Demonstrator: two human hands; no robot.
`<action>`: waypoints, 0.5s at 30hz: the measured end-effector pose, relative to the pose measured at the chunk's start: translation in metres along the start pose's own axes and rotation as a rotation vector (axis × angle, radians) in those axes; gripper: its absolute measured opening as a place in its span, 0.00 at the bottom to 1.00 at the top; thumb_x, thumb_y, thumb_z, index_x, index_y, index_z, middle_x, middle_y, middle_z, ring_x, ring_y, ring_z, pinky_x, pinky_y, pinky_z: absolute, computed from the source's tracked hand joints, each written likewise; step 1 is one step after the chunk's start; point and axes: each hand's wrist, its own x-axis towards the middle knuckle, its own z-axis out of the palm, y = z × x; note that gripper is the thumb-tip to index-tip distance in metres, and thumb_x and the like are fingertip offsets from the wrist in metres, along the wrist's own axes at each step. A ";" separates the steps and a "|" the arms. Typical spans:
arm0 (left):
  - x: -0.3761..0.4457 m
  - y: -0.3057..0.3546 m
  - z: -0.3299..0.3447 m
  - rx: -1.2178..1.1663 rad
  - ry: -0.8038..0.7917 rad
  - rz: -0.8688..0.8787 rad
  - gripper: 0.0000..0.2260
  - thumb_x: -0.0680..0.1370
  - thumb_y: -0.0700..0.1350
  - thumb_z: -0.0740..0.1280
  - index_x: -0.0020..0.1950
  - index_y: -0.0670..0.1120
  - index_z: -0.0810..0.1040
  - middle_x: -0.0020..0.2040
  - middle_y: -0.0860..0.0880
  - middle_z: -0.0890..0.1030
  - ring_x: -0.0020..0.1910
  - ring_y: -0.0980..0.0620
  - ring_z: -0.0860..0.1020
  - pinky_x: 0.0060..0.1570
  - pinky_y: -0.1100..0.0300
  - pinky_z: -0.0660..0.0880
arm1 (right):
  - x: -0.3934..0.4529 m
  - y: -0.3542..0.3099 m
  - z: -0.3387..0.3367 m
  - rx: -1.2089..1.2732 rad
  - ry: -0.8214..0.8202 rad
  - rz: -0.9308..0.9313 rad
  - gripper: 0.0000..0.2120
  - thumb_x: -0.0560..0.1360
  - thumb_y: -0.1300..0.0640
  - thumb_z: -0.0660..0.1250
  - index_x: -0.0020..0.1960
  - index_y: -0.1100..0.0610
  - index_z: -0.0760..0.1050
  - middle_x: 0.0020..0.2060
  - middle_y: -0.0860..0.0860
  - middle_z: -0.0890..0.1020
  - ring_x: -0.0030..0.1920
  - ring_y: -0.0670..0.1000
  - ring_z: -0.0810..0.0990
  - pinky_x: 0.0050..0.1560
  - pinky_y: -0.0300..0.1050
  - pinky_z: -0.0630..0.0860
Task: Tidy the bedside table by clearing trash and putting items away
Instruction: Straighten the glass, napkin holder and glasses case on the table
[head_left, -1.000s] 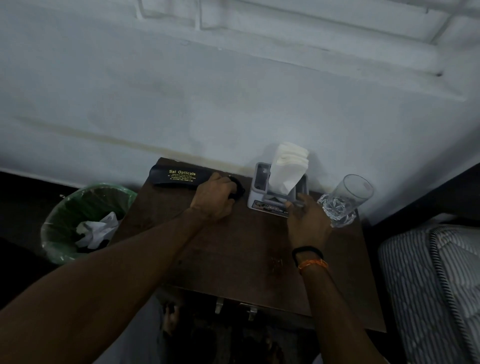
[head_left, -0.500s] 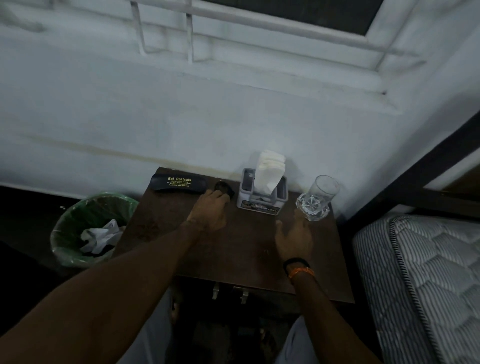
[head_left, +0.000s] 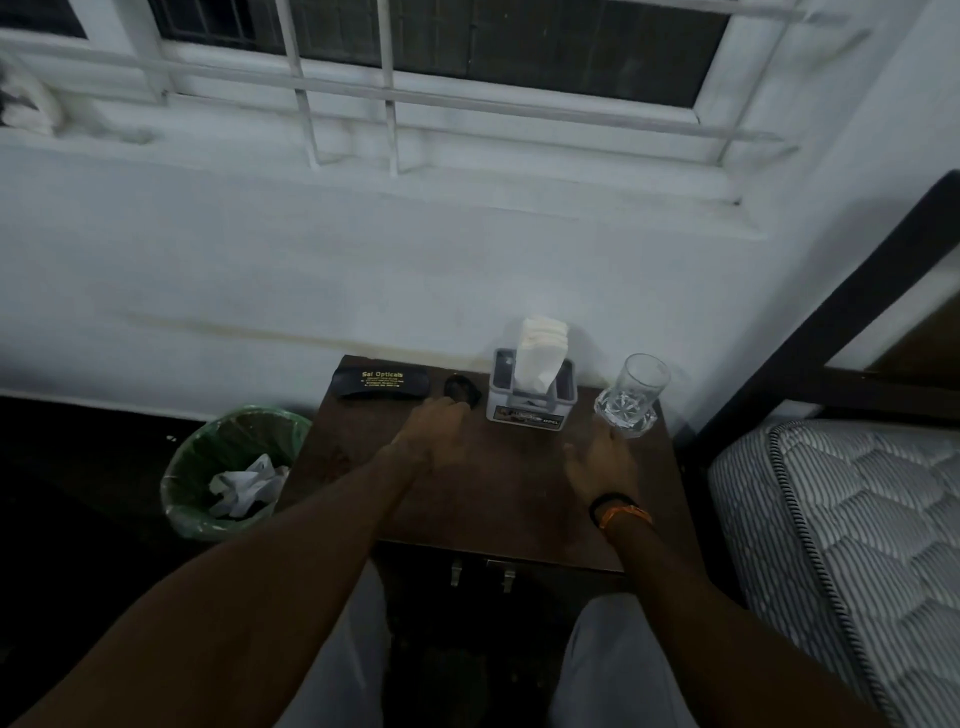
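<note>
left hand (head_left: 434, 428) curled, fingertips touching dark object (head_left: 461, 389) just beyond | right hand (head_left: 597, 462) flat, empty, beside glass (head_left: 631, 397)

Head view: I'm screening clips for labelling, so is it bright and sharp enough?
Head view: dim and underexposed; the spectacle case lettering reads, but the small dark object by the left hand is indistinct; wide-angle bending curves the window bars.

One glass (head_left: 631, 396), one spectacle case (head_left: 382, 383), two hands.
</note>
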 end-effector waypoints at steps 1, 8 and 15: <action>0.003 -0.004 0.002 0.006 0.002 -0.004 0.19 0.76 0.51 0.66 0.63 0.42 0.74 0.62 0.41 0.75 0.59 0.40 0.74 0.59 0.49 0.70 | 0.005 0.000 0.001 0.008 0.016 0.000 0.31 0.77 0.54 0.66 0.76 0.63 0.59 0.72 0.63 0.68 0.71 0.62 0.68 0.68 0.53 0.67; 0.034 -0.063 0.003 -0.090 0.333 -0.252 0.19 0.73 0.44 0.67 0.63 0.44 0.71 0.65 0.41 0.66 0.59 0.38 0.72 0.48 0.44 0.77 | 0.045 0.009 0.022 -0.044 0.147 -0.092 0.27 0.77 0.58 0.64 0.73 0.64 0.64 0.69 0.63 0.71 0.68 0.63 0.71 0.64 0.58 0.71; 0.068 -0.123 -0.006 -0.088 0.084 -0.404 0.33 0.70 0.41 0.70 0.75 0.50 0.64 0.72 0.39 0.62 0.64 0.33 0.71 0.60 0.40 0.74 | 0.058 -0.003 0.034 -0.065 0.129 -0.154 0.20 0.73 0.63 0.65 0.64 0.61 0.69 0.56 0.60 0.77 0.55 0.62 0.76 0.47 0.52 0.75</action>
